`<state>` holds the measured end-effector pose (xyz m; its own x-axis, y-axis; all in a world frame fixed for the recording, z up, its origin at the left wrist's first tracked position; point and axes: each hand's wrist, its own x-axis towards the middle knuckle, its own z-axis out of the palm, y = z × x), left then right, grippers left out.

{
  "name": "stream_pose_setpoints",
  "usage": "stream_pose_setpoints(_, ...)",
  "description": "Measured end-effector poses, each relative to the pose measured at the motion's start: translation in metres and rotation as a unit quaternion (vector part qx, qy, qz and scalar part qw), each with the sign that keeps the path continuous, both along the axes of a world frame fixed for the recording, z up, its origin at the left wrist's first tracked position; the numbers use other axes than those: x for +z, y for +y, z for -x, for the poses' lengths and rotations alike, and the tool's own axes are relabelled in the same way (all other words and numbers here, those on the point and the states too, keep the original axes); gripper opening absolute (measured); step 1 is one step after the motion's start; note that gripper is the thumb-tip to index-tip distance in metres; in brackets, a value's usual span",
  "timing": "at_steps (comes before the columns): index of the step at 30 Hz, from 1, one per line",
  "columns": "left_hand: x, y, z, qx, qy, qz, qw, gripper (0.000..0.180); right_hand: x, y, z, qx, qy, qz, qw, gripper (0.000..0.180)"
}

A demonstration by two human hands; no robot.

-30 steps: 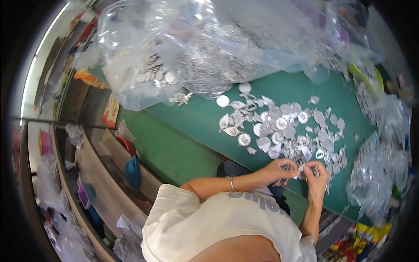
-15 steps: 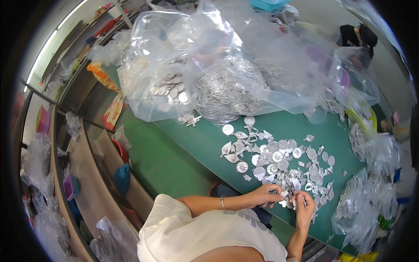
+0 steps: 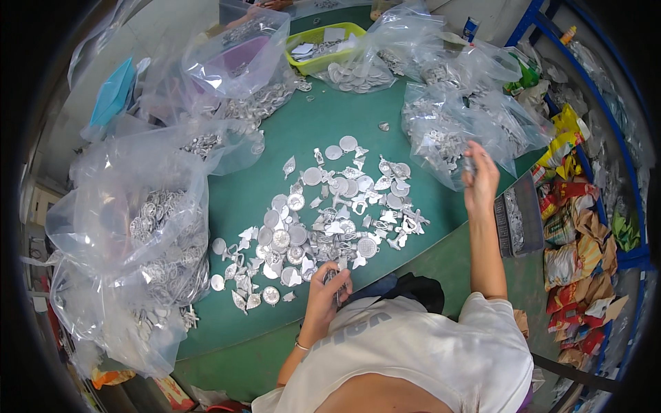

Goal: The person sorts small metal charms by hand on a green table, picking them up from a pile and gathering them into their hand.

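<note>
Silver-coloured metal charms (image 3: 296,234) lie in a loose pile on the green table: round discs, leaf shapes and small figures. At the pile's near edge, my left hand (image 3: 322,292), a bracelet on its wrist, is closed round several small metal charms (image 3: 333,281). My right hand (image 3: 483,180) is stretched out to the right, beside a clear plastic bag (image 3: 434,141) of small metal pieces. Its fingers are bent together on a small grey metal charm (image 3: 469,165), whose exact shape I cannot make out.
Big clear bags of metal rings and discs (image 3: 165,241) stand on the left. At the back are a yellow-green basket (image 3: 323,58) and a purple basin (image 3: 241,65). A dark crate (image 3: 516,217) and a blue shelf rack (image 3: 633,258) are on the right. Another person's hands (image 3: 275,5) show at the far edge.
The view has swung to the right. My right hand has left my left hand and reached out beside the bag on the right. My left hand stays by the pile, holding charms.
</note>
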<state>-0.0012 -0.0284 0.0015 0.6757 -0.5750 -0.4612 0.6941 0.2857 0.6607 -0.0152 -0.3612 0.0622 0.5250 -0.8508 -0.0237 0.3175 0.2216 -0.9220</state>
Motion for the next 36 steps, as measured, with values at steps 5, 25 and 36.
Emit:
stream_pose_setpoints(5, 0.0, 0.002, 0.002, -0.001, -0.016, 0.003, 1.0, 0.012, -0.034, -0.03, -0.02, 0.134, -0.023, -0.25, 0.959, 0.022)
stream_pose_setpoints(25, 0.01, 0.029, -0.009, 0.074, -0.153, -0.03, 0.985, 0.016, -0.016, 0.127, -0.015, 0.227, 0.191, 0.706, 0.643, 0.035)
stream_pose_setpoints(36, 0.03, 0.12, -0.015, 0.269, -0.16, -0.083, 0.946, 0.014, -0.026, 0.178, -0.029, 0.411, 0.14, 0.612, 0.66, 0.021)
